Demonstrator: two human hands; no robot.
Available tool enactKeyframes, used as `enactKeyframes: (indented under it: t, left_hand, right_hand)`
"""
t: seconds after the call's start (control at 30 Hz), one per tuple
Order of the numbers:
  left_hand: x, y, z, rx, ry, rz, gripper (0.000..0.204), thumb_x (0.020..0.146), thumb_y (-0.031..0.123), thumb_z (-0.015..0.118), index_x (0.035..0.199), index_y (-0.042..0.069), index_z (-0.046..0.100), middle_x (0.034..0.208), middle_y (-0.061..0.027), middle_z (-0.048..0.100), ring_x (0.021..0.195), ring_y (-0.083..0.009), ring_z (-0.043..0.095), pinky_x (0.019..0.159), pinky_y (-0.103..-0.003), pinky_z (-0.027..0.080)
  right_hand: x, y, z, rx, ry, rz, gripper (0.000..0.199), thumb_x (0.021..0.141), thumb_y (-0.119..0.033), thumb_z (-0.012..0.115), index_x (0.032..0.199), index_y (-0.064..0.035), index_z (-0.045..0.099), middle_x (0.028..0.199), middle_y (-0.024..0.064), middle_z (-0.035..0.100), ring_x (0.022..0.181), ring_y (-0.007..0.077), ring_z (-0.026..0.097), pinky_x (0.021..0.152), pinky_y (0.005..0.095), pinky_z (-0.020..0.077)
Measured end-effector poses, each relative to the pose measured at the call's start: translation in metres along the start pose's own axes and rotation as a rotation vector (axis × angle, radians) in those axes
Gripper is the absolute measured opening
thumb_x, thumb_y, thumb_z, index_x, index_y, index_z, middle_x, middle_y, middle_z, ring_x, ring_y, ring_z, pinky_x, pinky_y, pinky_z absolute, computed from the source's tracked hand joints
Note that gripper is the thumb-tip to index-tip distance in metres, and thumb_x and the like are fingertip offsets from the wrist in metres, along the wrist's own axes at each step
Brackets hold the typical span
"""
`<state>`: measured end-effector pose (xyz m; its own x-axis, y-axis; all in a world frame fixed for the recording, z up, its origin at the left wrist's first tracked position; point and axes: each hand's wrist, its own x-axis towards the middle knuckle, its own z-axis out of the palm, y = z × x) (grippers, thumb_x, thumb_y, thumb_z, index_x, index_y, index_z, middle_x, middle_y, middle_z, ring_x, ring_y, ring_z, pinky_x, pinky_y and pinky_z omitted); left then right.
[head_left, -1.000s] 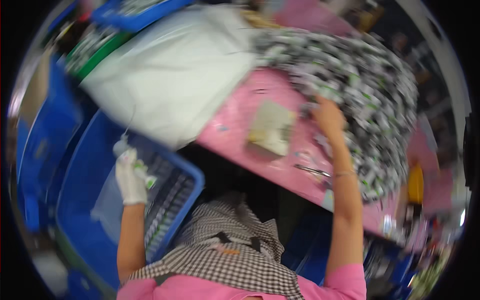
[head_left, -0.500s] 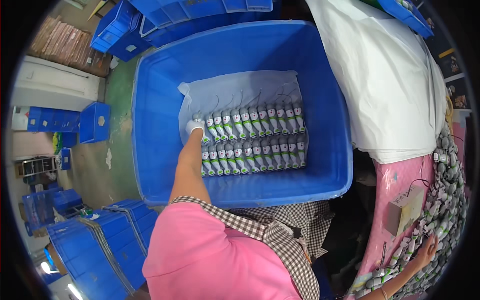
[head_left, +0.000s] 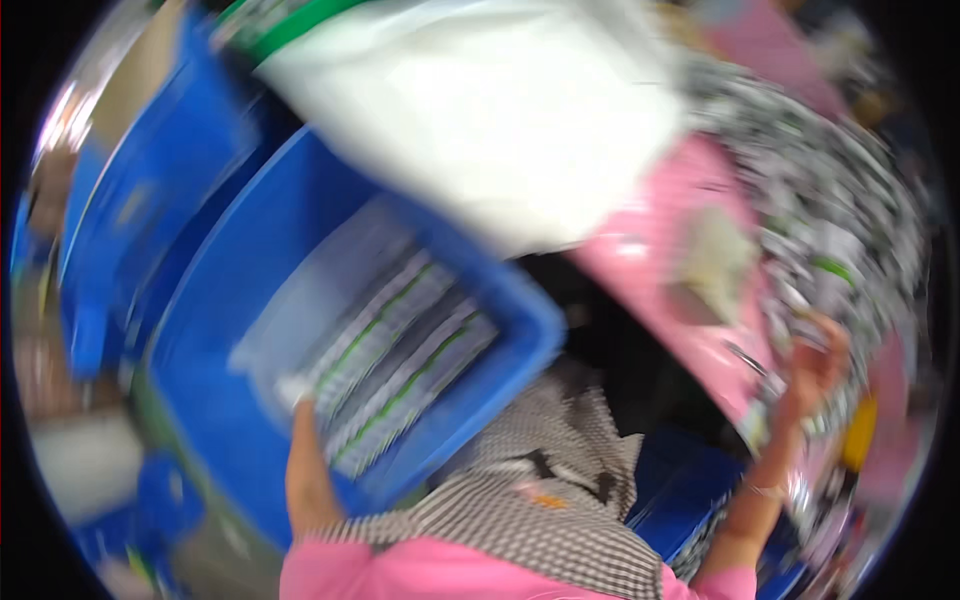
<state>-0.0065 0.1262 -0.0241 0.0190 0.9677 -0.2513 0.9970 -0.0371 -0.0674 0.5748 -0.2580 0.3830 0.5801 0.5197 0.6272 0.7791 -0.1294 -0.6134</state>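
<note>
My left hand, in a white glove or covering, is down inside a large blue bin. It is at the near-left end of two rows of grey, white and green bottle-shaped pieces; blur hides its fingers and whatever they hold. Under the rows lies a pale liner sheet. Off to the right, my bare right hand is at the edge of a big heap of similar pieces. Its fingers look bent, but motion smears them, and I cannot make out a piece in them.
A pink tabletop carries a small pale box and a dark pen-like stick. White sheeting drapes beyond the bin. More blue crates stand to the left. A checkered apron covers my front.
The view has swung toward the right, so the bin appears tilted and farther left, and more of the heap shows. My left hand stays by the row's end; my right hand stays at the heap.
</note>
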Motion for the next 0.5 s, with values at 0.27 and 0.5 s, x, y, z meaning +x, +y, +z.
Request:
enactKeyframes:
  t: [0.27,0.5]
  left_hand:
    - [-0.178,0.328,-0.33,-1.588,-0.297,0.896,0.039,0.096,0.032,0.045,0.099,-0.004,0.059,0.086,-0.0097,0.063,0.071,-0.0154,0.059,0.067,-0.027,0.05]
    - [-0.277,0.449,-0.352,-1.727,-1.694,0.824,0.05,0.097,0.039,0.038,0.132,0.004,0.036,0.122,-0.0164,0.053,0.108,-0.0264,0.055,0.092,-0.039,0.045]
  right_hand:
    - [-0.047,-0.031,0.067,1.059,-0.022,0.432,0.037,0.078,0.002,0.06,0.112,-0.0085,0.05,0.096,0.0154,0.06,0.055,0.0101,0.05,0.049,0.0188,0.043]
    - [-0.07,-0.029,0.04,0.695,-0.21,0.271,0.033,0.076,0.007,0.066,0.106,-0.0015,0.056,0.102,0.0112,0.06,0.081,0.012,0.057,0.057,0.0213,0.0485]
